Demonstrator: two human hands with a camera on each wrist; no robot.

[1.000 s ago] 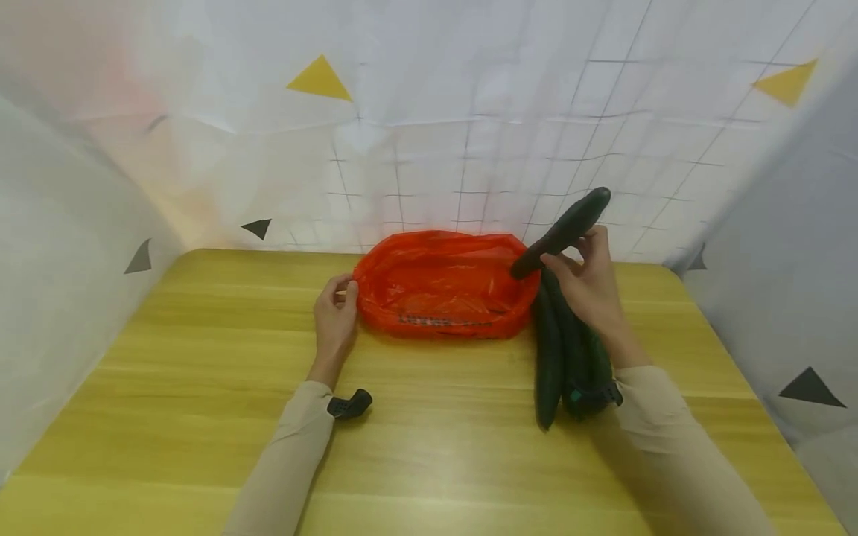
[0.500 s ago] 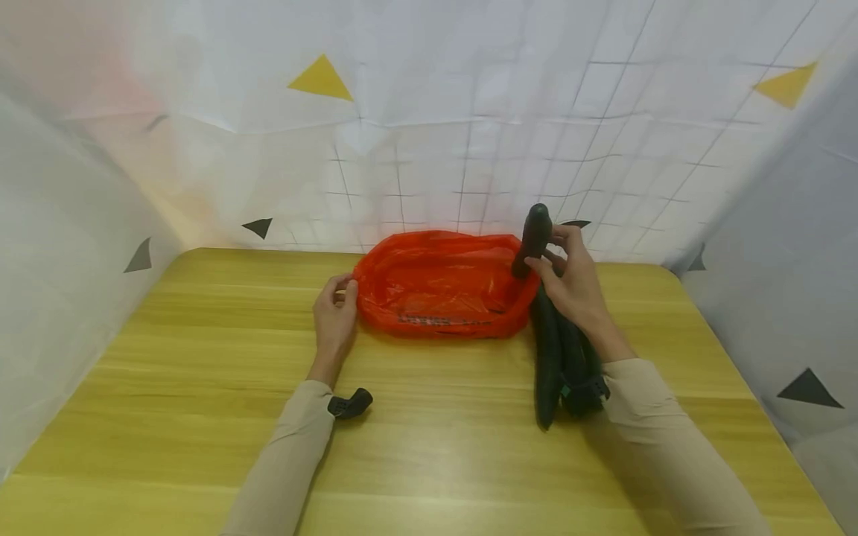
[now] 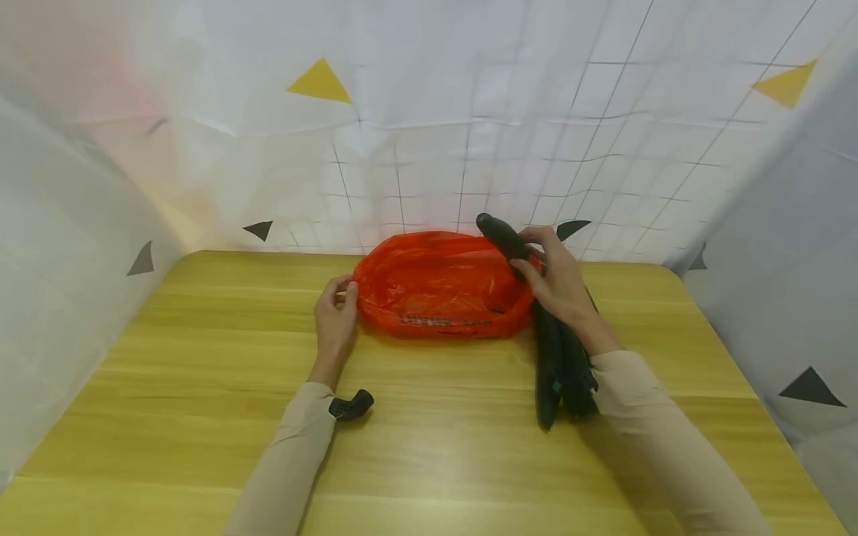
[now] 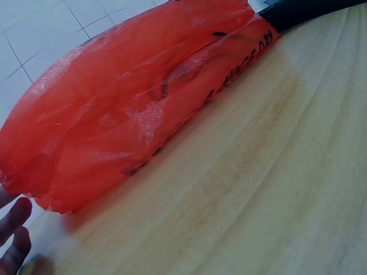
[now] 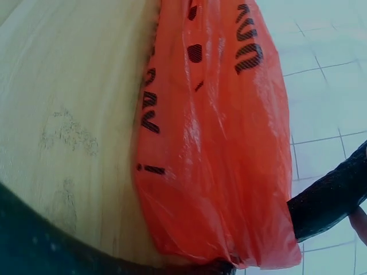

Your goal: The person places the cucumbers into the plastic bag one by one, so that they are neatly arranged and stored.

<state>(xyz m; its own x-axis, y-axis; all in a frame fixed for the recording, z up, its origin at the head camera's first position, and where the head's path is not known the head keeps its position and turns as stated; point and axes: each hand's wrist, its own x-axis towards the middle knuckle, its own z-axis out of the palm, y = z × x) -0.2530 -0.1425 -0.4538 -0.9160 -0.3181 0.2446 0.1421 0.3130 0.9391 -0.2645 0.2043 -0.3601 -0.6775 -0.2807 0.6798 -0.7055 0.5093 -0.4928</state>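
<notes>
A red plastic bag [image 3: 442,286] with black print stands on the table, its mouth spread wide. At its left rim my left hand [image 3: 335,316] pinches the edge between thumb and fingers; in the left wrist view only some fingertips [image 4: 17,220] show beside the bag. My right hand [image 3: 556,279] grips a dark green cucumber [image 3: 499,234] above the bag's right end. That cucumber tilts up and to the left, its lower end inside the rim. In the right wrist view the held cucumber [image 5: 330,200] passes behind the bag's edge.
More cucumbers [image 3: 550,372] lie side by side right of the bag, partly under the right forearm. The wooden table [image 3: 429,447] ends at a white sheeted wall [image 3: 429,149] just behind the bag. A black wrist device [image 3: 351,406] sits at the left cuff.
The held cucumber's top end has swung left, from leaning right to leaning left over the bag. My right hand has shifted left with it. The left hand and bag have stayed put.
</notes>
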